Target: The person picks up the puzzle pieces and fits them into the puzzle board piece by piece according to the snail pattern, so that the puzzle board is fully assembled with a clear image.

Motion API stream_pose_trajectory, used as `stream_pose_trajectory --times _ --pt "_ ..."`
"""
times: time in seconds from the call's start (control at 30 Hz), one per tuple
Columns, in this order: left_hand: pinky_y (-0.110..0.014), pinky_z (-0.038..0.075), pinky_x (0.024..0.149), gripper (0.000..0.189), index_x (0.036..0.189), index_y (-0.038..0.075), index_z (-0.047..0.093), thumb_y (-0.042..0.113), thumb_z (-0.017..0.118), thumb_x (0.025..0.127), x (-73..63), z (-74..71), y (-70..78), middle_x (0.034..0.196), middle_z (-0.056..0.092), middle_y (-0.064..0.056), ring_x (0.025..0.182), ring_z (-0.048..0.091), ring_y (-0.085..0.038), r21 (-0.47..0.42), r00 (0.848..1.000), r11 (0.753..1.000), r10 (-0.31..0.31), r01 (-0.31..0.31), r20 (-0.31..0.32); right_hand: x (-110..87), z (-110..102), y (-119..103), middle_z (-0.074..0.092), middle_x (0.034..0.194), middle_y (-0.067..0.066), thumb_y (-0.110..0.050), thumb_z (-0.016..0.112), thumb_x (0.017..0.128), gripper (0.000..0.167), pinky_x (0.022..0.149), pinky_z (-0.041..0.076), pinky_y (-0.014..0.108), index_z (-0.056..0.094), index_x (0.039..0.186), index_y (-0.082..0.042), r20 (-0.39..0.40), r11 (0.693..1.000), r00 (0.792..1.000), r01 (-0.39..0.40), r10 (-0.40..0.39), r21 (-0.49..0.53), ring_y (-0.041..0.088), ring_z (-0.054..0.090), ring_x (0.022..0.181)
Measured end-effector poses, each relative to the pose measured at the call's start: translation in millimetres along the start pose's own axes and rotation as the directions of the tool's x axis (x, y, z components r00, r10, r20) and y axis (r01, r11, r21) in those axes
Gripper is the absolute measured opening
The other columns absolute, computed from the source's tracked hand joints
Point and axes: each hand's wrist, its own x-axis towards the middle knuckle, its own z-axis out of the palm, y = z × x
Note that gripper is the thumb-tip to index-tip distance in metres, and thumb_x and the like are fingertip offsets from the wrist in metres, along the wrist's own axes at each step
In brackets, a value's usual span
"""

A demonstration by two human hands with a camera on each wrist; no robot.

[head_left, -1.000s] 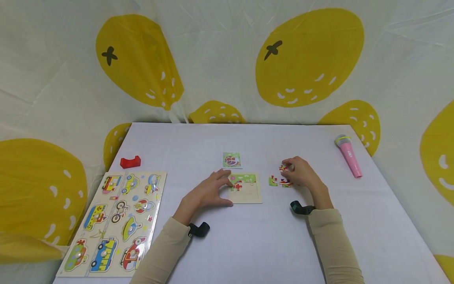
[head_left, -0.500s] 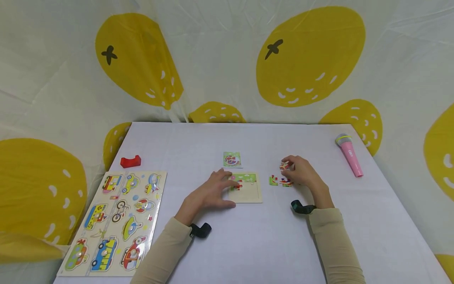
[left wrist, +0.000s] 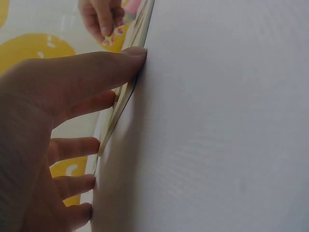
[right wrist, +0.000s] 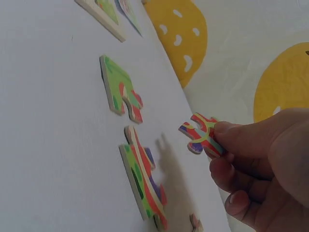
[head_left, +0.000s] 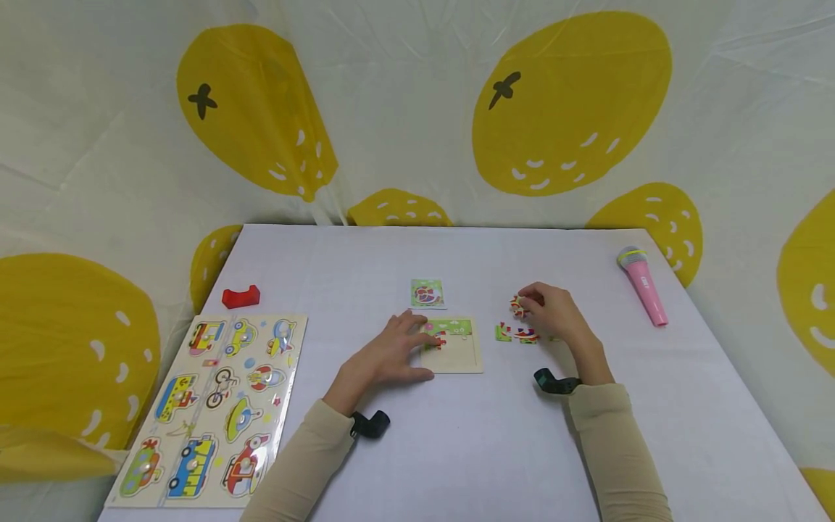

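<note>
In the head view, my left hand point(head_left: 391, 354) lies with spread fingers across the left side of a small wooden puzzle tray point(head_left: 464, 358). Its thumb touches the near edge, and its index fingertip reaches over the red-patterned piece point(head_left: 441, 339) in the tray. My right hand point(head_left: 553, 313) pinches a jigsaw piece point(right wrist: 200, 135) in red, yellow and purple between thumb and fingers, above the table. Below it in the right wrist view lie a green-and-red jigsaw piece point(right wrist: 116, 87) and more jigsaw pieces point(right wrist: 141, 176) with green, red and purple.
A small picture card point(head_left: 427, 293) lies behind the tray. At left are a large vehicle puzzle board point(head_left: 297, 335) and a red curved block point(head_left: 240, 296). A pink toy microphone point(head_left: 642, 286) lies at the right back. Patterned cloth hangs behind the white table.
My right hand turns the pinched jigsaw piece and shifts slightly, showing more of its face. The left index finger has moved right, over the piece in the tray.
</note>
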Motion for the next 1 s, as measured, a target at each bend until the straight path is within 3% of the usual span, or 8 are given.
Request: stream_pose_trajectory --times 0.33,1.0 --pt "-0.056 0.019 0.125 0.058 0.136 0.028 0.062 0.050 0.075 0.084 1.6 1.6 -0.3 0.152 0.041 -0.010 0.150 0.027 -0.039 0.016 1.000 1.000 0.008 -0.008 -0.010 -0.9 9 -25 0.072 0.101 0.011 -0.021 0.062 0.100 0.023 0.072 0.051 0.027 0.067 0.115 -0.005 0.018 0.995 0.999 0.049 -0.051 0.087 0.021 0.063 0.088" --pt "-0.058 0.022 0.123 0.057 0.135 0.028 0.062 0.051 0.075 0.084 0.8 -0.8 1.6 0.152 0.043 -0.011 0.150 0.029 -0.038 0.023 1.000 1.000 0.014 -0.013 -0.023 -6.2 45 -67 0.069 0.089 0.006 -0.013 0.066 0.093 0.013 0.070 0.049 0.024 0.069 0.104 -0.005 0.142 0.975 0.970 0.179 -0.197 0.132 0.015 0.058 0.078"
